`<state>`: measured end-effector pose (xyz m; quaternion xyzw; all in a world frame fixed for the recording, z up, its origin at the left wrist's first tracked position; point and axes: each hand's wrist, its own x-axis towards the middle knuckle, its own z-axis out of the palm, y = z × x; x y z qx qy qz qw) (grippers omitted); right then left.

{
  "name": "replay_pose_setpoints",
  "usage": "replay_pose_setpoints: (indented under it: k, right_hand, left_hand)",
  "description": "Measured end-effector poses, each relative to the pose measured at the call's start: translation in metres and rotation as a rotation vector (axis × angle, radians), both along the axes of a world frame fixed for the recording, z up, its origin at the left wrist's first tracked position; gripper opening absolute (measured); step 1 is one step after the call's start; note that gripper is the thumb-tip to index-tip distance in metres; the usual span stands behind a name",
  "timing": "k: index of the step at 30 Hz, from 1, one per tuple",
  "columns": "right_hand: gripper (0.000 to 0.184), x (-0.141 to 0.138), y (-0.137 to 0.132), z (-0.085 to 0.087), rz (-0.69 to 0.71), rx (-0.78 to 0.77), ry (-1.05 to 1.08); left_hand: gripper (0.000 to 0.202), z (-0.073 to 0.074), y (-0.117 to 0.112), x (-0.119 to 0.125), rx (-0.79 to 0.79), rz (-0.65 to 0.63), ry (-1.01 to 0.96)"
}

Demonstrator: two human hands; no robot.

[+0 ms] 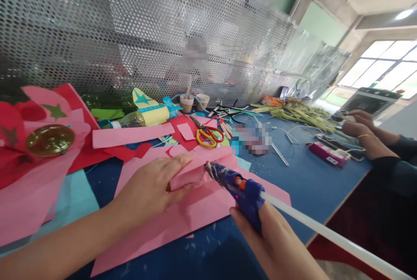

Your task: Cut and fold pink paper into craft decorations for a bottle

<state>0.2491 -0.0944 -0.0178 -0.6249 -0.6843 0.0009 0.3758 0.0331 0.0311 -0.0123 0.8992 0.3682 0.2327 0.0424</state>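
My right hand (270, 232) is closed around the handle of a blue hot glue gun (239, 191), which has a long white glue stick (312, 223) coming out of its back. The gun's nozzle, smeared with glue, touches or hovers close to a rolled piece of pink paper (192, 178); which of the two I cannot tell. My left hand (156, 184) grips that roll from the left, fingers over the top and thumb below. Under both lies a larger pink paper sheet (169, 232) on the blue table (198, 262).
Red-and-yellow scissors (208, 136) lie beyond the roll. A plastic bottle decorated with paper (143, 117) and a pink paper strip (133, 135) are at left, near a paper flower (52, 141). Another person's hands (360, 128) work at right, by a purple box (327, 154).
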Motion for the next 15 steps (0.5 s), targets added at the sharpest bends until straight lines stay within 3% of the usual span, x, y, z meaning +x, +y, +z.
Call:
replay_pose_setpoints:
  k: [4,10,15]
  right_hand:
    - [0.038,0.013,-0.003,-0.002,0.021,-0.073,-0.125]
    - [0.043,0.003,-0.008,-0.009,0.006,-0.092,-0.12]
    - [0.029,0.023,-0.006,-0.007,-0.071,-0.11,-0.071]
  left_hand:
    - [0.062,0.0,0.0,0.0,-0.002,0.022,0.022]
    - [0.065,0.001,0.001,0.001,0.032,-0.012,0.005]
    - [0.062,0.002,0.0,0.001,0.02,0.005,0.035]
